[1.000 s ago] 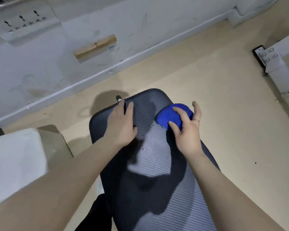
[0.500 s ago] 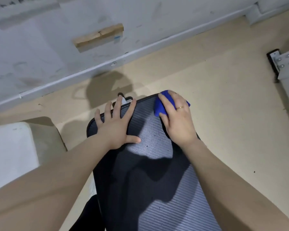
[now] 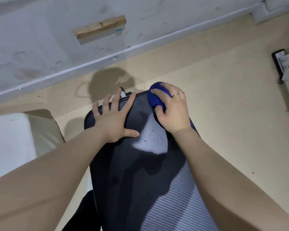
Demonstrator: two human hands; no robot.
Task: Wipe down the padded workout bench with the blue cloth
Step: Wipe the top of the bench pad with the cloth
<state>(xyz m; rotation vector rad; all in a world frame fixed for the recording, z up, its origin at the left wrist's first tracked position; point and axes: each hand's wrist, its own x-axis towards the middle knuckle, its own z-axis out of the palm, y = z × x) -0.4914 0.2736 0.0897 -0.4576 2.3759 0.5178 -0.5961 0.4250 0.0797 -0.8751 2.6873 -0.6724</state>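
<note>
The right hand (image 3: 171,107) is gripping the bunched blue cloth (image 3: 155,98), pressing it on the bench's (image 3: 150,164) far right corner. The left hand (image 3: 114,117) is lying flat, fingers spread, on the far left pad.

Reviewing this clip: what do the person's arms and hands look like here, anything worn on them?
Both forearms are bare up to the frame's edge, with no sleeves, gloves, watch or wristband showing. The right hand wears a thin gold-coloured ring on one finger. The left hand shows no ring or other jewellery.
</note>
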